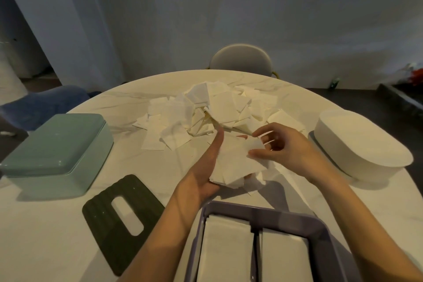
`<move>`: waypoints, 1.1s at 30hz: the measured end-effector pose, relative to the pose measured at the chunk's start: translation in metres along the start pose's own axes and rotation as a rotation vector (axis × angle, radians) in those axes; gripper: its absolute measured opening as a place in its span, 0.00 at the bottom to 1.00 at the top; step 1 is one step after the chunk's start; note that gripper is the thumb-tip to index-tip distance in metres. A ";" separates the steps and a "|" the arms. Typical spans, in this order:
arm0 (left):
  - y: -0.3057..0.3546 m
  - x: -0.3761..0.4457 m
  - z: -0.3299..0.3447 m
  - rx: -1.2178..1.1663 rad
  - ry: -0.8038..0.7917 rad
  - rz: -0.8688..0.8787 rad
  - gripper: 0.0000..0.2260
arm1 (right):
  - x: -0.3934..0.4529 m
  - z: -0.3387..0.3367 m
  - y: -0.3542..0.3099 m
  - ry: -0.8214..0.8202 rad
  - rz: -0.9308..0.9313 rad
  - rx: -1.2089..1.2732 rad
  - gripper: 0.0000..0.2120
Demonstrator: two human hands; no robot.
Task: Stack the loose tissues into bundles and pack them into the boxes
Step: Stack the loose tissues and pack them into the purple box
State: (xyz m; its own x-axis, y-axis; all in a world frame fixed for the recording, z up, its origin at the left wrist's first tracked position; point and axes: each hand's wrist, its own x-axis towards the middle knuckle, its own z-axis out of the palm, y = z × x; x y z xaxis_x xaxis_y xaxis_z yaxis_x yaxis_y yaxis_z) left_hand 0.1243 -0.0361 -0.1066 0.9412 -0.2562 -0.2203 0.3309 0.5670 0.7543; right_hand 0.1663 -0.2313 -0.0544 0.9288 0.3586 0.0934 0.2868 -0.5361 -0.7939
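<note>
Two hands on one small stack of white paper tissues (235, 162): left hand (209, 167) flat beneath, right hand (278, 144) pinching its edge; could slide apart if tilted.

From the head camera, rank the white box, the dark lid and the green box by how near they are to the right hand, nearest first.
1. White box: just right of the right hand.
2. Dark lid: lying flat, lower left, beyond the left arm.
3. Green box: at the table's far left edge.
</note>
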 end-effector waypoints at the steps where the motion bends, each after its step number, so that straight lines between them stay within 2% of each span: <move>1: 0.000 0.000 0.001 0.026 0.008 0.016 0.34 | 0.000 -0.003 -0.001 -0.007 0.025 0.004 0.18; 4: 0.000 -0.001 0.000 0.126 0.069 0.099 0.29 | -0.002 -0.011 -0.003 -0.006 -0.010 0.090 0.15; 7: -0.001 0.001 -0.002 0.111 0.076 0.152 0.31 | -0.006 -0.017 -0.009 -0.007 -0.040 0.281 0.19; 11: 0.000 -0.003 0.006 -0.161 -0.034 0.028 0.36 | -0.011 -0.013 -0.017 -0.197 -0.122 0.390 0.14; 14: -0.002 -0.004 0.009 -0.076 -0.090 -0.048 0.36 | -0.010 -0.002 -0.020 -0.259 -0.143 0.368 0.12; 16: -0.005 -0.004 0.007 -0.022 -0.145 -0.089 0.39 | -0.003 0.010 -0.015 -0.166 -0.203 0.210 0.13; 18: -0.004 -0.005 0.007 -0.068 -0.203 -0.104 0.40 | 0.004 0.021 -0.011 -0.042 -0.272 0.050 0.13; 21: 0.002 -0.004 0.006 -0.144 -0.142 -0.083 0.29 | 0.011 0.026 -0.002 0.120 -0.347 -0.042 0.13; 23: 0.008 -0.007 0.001 -0.154 -0.003 -0.007 0.22 | 0.014 0.023 0.007 0.145 -0.181 -0.093 0.18; 25: 0.016 -0.007 -0.011 -0.221 0.108 0.111 0.19 | 0.013 0.023 0.015 0.030 0.139 -0.341 0.37; 26: 0.020 -0.007 -0.015 -0.255 0.126 0.174 0.19 | 0.011 0.025 0.017 -0.037 0.261 -0.485 0.45; 27: 0.022 -0.005 -0.022 -0.277 0.128 0.231 0.19 | 0.011 0.030 0.018 -0.074 0.322 -0.573 0.50; 30: 0.025 -0.003 -0.033 -0.292 0.099 0.284 0.25 | 0.010 0.041 0.012 -0.099 0.352 -0.576 0.47; 33: 0.026 -0.005 -0.038 -0.260 0.103 0.294 0.26 | 0.008 0.046 0.006 -0.164 0.328 -0.496 0.35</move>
State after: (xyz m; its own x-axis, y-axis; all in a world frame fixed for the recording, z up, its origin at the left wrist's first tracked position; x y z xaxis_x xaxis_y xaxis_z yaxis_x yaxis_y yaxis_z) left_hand 0.1309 0.0102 -0.1093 0.9958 0.0184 -0.0896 0.0409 0.7869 0.6157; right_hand 0.1645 -0.1972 -0.0861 0.9502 0.2066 -0.2335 0.1039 -0.9158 -0.3879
